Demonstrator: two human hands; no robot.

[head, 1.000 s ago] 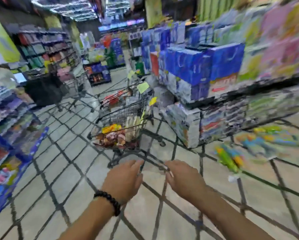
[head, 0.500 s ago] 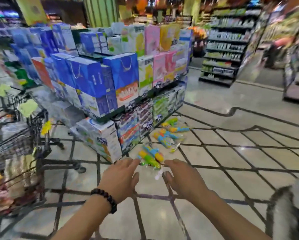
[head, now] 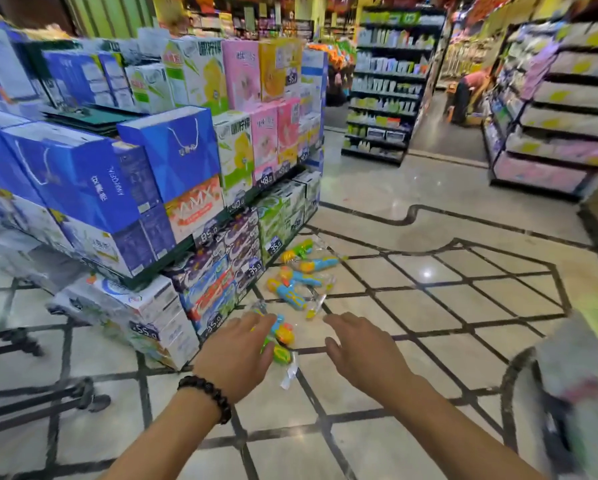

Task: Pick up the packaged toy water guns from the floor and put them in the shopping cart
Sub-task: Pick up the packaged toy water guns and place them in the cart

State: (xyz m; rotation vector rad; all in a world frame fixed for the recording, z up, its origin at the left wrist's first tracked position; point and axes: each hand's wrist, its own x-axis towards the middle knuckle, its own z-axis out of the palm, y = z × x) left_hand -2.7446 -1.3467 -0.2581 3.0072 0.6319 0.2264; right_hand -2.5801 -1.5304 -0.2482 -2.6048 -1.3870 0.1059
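Left hand (head: pixel 235 355) partly hides nearest water gun pack (head: pixel 279 341) — right hand (head: pixel 363 355) empty.

Nearest packaged water gun (head: pixel 279 341): left part hidden behind the left hand (head: pixel 236 358); touching or apart, cannot tell.
Black cart frame (head: pixel 41 403): cut off by left edge.
Blurred grey-and-black object (head: pixel 574 393): lower right, cut by right edge, unidentifiable.
Both forearms: cut by bottom edge.
Crouched person (head: pixel 470 95): far aisle, too small and blurred for detail.

Single head view: looks forward and down over hands (head: pixel 301 355) at near floor (head: pixel 429 306) (store aisles beyond).
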